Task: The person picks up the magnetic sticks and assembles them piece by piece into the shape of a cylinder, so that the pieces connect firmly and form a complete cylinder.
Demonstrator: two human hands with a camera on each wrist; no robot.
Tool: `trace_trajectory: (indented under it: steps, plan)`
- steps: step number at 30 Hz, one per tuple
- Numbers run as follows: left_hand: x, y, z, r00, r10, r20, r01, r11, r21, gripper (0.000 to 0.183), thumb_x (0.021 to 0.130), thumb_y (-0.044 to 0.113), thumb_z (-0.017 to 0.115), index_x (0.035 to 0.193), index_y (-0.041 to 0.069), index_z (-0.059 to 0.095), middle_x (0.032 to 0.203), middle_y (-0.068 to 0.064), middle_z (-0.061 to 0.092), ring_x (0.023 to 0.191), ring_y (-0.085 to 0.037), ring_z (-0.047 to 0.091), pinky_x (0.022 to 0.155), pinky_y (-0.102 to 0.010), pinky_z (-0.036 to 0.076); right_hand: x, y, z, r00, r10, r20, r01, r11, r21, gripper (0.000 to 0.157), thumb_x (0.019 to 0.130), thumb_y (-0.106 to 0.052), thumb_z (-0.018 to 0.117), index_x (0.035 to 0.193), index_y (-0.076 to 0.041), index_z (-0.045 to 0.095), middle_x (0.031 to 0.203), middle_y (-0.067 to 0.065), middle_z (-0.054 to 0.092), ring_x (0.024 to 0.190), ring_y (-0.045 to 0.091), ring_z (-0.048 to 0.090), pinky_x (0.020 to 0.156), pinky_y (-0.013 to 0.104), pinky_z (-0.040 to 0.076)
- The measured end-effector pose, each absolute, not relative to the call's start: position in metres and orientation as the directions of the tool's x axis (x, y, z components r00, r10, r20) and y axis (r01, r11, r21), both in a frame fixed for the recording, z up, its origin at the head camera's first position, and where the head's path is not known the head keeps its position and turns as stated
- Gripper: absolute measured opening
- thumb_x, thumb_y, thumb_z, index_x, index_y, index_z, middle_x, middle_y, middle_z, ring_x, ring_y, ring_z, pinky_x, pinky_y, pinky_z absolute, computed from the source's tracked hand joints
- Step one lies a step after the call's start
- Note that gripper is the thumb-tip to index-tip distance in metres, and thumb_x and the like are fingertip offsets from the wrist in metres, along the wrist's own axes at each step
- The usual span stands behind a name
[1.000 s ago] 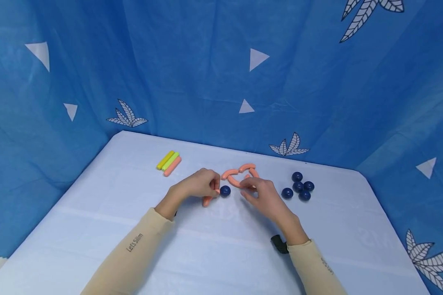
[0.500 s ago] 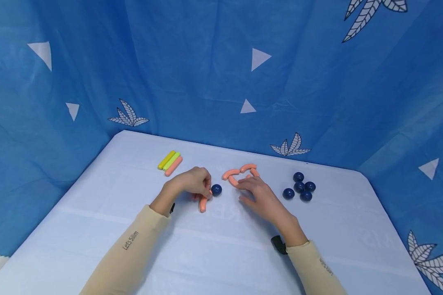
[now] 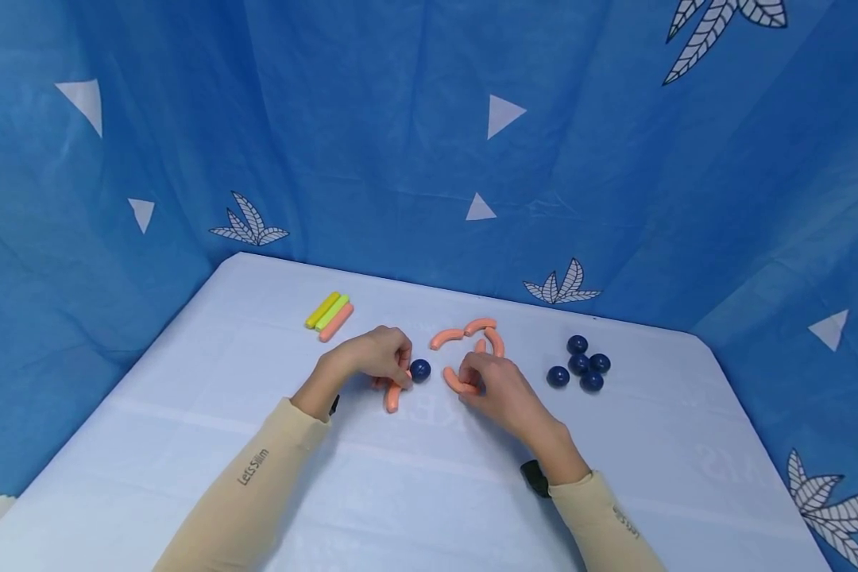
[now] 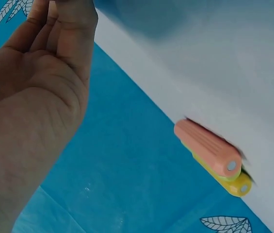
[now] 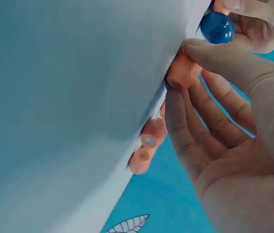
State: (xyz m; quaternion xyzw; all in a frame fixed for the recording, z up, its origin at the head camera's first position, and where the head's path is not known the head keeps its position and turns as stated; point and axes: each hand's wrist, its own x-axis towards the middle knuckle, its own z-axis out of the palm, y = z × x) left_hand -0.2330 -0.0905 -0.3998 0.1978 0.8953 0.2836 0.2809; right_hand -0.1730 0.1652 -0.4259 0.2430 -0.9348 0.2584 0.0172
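My left hand [image 3: 380,353] pinches a curved orange magnetic rod [image 3: 392,400], whose lower end sticks out below the fingers. Right at those fingertips is a dark blue ball [image 3: 419,370], also visible in the right wrist view beside the left hand. Thumb and fingers of my right hand [image 3: 504,389] grip another curved orange magnetic rod [image 5: 183,70] by its end, just right of the ball. Behind that hand lie several loose curved rods [image 3: 446,338], with round magnets showing in their ends. The left wrist view cuts off the left fingertips.
Straight yellow [image 3: 322,311], lime [image 3: 332,313] and orange [image 3: 337,323] rods lie side by side at the back left. Several dark blue balls [image 3: 579,365] cluster to the right. A blue patterned cloth [image 3: 400,143] hangs behind the white table [image 3: 415,500].
The left hand, its rod and the ball have shifted slightly left. The right hand has taken hold of a curved rod and drawn it toward me, away from the others.
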Motion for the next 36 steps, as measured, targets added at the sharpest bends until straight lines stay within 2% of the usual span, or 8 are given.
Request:
trace_trajectory:
  steps: [5,10,16,27,32,36]
  plan:
    - [-0.233,-0.09,-0.4,-0.781,0.513,-0.355,0.221,0.76,0.611,0.027,0.086,0.024,0.089,0.085,0.011,0.065,0.067,-0.001,0.059,0.057,-0.015,0.056,0.056,-0.026,0.043,-0.175,0.168,-0.427,-0.9,-0.419,0.121,-0.402,0.69,-0.601,0.018,0.093,-0.01,0.08,0.105,-0.013,0.068,0.092,-0.004,0.072,0.086,0.009,0.069,0.08,0.034,0.058]
    - [-0.234,-0.085,-0.403,-0.798,0.547,-0.254,0.307,0.731,0.61,0.029,0.085,0.03,0.09,0.096,0.013,0.069,0.073,-0.002,0.059,0.063,-0.014,0.054,0.06,-0.027,0.04,-0.176,0.171,-0.427,-0.907,-0.411,0.091,-0.349,0.615,-0.707,0.018,0.096,-0.008,0.076,0.112,-0.01,0.068,0.101,0.003,0.076,0.095,0.017,0.074,0.081,0.036,0.059]
    - [-0.235,-0.077,-0.409,-0.763,0.628,-0.151,0.418,0.658,0.626,0.023,0.09,0.026,0.086,0.106,0.014,0.073,0.08,-0.003,0.061,0.069,-0.014,0.051,0.065,-0.028,0.041,-0.179,0.173,-0.43,-0.918,-0.396,-0.006,-0.22,0.523,-0.823,0.019,0.099,-0.012,0.071,0.118,-0.009,0.068,0.11,0.007,0.075,0.106,0.022,0.073,0.082,0.032,0.059]
    - [-0.232,-0.067,-0.413,-0.764,0.631,-0.136,0.439,0.662,0.608,0.019,0.09,0.029,0.086,0.1,0.02,0.073,0.081,-0.003,0.062,0.072,-0.014,0.052,0.067,-0.029,0.04,-0.18,0.177,-0.431,-0.897,-0.41,-0.167,-0.034,0.44,-0.898,0.024,0.108,-0.013,0.058,0.127,0.0,0.064,0.107,0.015,0.072,0.095,0.02,0.069,0.078,0.033,0.058]
    - [-0.227,-0.061,-0.417,-0.748,0.66,-0.067,0.522,0.647,0.556,0.017,0.09,0.034,0.086,0.097,0.024,0.074,0.088,-0.003,0.062,0.079,-0.015,0.051,0.072,-0.03,0.04,-0.18,0.176,-0.432,-0.897,-0.416,-0.149,-0.051,0.431,-0.901,0.024,0.107,-0.011,0.057,0.126,0.002,0.065,0.108,0.016,0.075,0.096,0.023,0.073,0.082,0.035,0.062]
    - [-0.224,-0.057,-0.418,-0.738,0.675,-0.016,0.566,0.632,0.529,0.012,0.091,0.031,0.085,0.096,0.024,0.077,0.091,-0.002,0.062,0.084,-0.015,0.05,0.075,-0.03,0.04,-0.179,0.173,-0.433,-0.911,-0.396,-0.116,-0.085,0.455,-0.887,0.022,0.104,-0.009,0.059,0.121,0.002,0.067,0.105,0.015,0.076,0.091,0.022,0.074,0.078,0.036,0.063]
